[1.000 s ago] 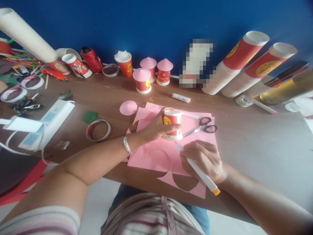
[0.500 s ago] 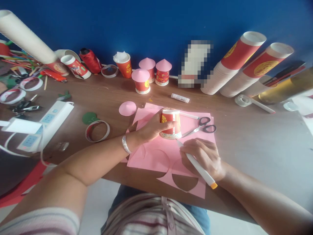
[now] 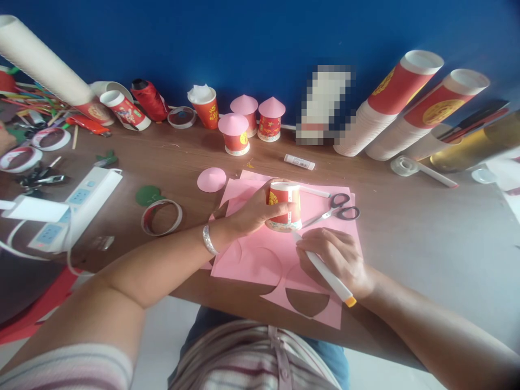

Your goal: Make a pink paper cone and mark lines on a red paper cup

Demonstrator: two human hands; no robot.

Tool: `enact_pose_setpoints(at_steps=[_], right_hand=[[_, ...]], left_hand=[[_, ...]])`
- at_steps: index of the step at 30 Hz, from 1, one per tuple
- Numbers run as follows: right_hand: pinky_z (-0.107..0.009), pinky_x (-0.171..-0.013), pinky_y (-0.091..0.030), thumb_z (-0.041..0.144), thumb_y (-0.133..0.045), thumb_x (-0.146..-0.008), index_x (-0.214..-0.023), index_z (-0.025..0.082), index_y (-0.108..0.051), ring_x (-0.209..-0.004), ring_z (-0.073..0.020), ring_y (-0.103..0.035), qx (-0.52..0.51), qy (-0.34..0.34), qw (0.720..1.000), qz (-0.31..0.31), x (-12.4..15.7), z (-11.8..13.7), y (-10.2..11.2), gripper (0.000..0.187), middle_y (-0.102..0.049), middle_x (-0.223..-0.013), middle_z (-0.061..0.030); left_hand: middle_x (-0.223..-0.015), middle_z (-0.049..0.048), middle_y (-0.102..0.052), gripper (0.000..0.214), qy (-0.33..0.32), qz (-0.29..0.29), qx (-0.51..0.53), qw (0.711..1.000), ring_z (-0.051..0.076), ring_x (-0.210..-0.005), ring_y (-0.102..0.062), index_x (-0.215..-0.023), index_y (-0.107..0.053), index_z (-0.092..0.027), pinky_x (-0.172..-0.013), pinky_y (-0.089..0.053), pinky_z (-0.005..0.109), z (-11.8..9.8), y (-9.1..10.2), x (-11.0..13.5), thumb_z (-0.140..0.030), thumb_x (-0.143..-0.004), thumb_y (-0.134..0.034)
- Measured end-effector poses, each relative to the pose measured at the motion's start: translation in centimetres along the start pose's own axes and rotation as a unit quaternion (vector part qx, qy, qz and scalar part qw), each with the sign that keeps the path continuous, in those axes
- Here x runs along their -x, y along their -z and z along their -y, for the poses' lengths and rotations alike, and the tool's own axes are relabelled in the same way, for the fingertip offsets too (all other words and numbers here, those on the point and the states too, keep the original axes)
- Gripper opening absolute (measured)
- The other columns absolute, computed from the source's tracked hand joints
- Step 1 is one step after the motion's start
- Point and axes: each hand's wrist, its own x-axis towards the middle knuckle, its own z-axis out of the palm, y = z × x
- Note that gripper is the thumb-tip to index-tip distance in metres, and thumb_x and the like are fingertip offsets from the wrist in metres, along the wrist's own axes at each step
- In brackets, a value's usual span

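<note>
A short red and white paper cup (image 3: 295,203), with a patterned band round its lower end, sits in my left hand (image 3: 258,211). The thumb lies across the cup's front and the other fingers are mostly hidden behind it. In my right hand (image 3: 339,260) is a white marker pen (image 3: 330,272) with an orange end, its tip at the cup's bottom edge; I cannot tell whether it touches. Under both hands lie pink paper sheets (image 3: 244,265) with round cut-outs. Scissors (image 3: 327,215) with black handles rest on the paper, right of the cup.
Several cups with pink cone tops (image 3: 270,122) stand at the back. A loose pink cone (image 3: 212,180) and a tape roll (image 3: 146,223) lie on the left, near a power strip (image 3: 77,208). Tall cup stacks (image 3: 418,86) lean at the right; a glue stick (image 3: 299,162) lies mid-table.
The orange end of the marker has swung slightly left and up, with my right hand shifting a little. My left hand and the cup have barely moved.
</note>
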Motion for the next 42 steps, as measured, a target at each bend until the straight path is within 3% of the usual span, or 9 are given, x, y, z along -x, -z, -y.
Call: enact_pose_setpoints(at_steps=[11, 21, 32, 42], right_hand=[[-0.024, -0.058, -0.053, -0.004, -0.063, -0.088, -0.101, 0.02, -0.06, -0.063, -0.0118, -0.061, -0.044, -0.023, 0.999, 0.015, -0.29, 0.18, 0.15, 0.027, -0.067, -0.079, 0.0001], [-0.024, -0.056, -0.051, -0.002, -0.059, -0.09, -0.099, 0.021, -0.057, -0.062, -0.0114, -0.058, -0.023, -0.021, 0.999, 0.014, -0.53, 0.28, 0.31, 0.025, -0.063, -0.076, 0.0015], [-0.026, -0.058, -0.056, -0.002, -0.063, -0.087, -0.104, 0.02, -0.061, -0.066, -0.0136, -0.065, -0.005, -0.002, 1.0, 0.011, -0.32, 0.22, 0.26, 0.028, -0.069, -0.08, 0.0], [-0.027, -0.058, -0.055, -0.002, -0.064, -0.087, -0.104, 0.018, -0.061, -0.066, -0.0137, -0.063, -0.01, 0.008, 1.0, 0.013, -0.03, -0.01, 0.15, 0.027, -0.069, -0.083, -0.0013]], left_hand=[[-0.095, 0.0033, -0.062, 0.048, -0.018, 0.002, -0.014, 1.0, 0.018, -0.087, -0.06, -0.106, -0.057, -0.019, -0.077, -0.05, 0.031, 0.25, 0.16, -0.12, -0.044, -0.077, -0.087], [-0.095, 0.0027, -0.061, 0.047, -0.024, 0.007, -0.007, 1.0, 0.018, -0.087, -0.059, -0.105, -0.056, -0.02, -0.076, -0.05, 0.03, 0.47, 0.32, -0.19, -0.043, -0.077, -0.087], [-0.091, 0.0011, -0.058, 0.042, -0.014, 0.025, -0.001, 1.0, 0.015, -0.082, -0.055, -0.1, -0.056, -0.02, -0.073, -0.046, 0.028, 0.47, 0.43, -0.1, -0.041, -0.079, -0.085], [-0.09, 0.0005, -0.058, 0.044, -0.008, 0.024, -0.003, 1.0, 0.015, -0.082, -0.056, -0.1, -0.055, -0.02, -0.073, -0.047, 0.029, 0.25, 0.34, -0.05, -0.042, -0.079, -0.086]])
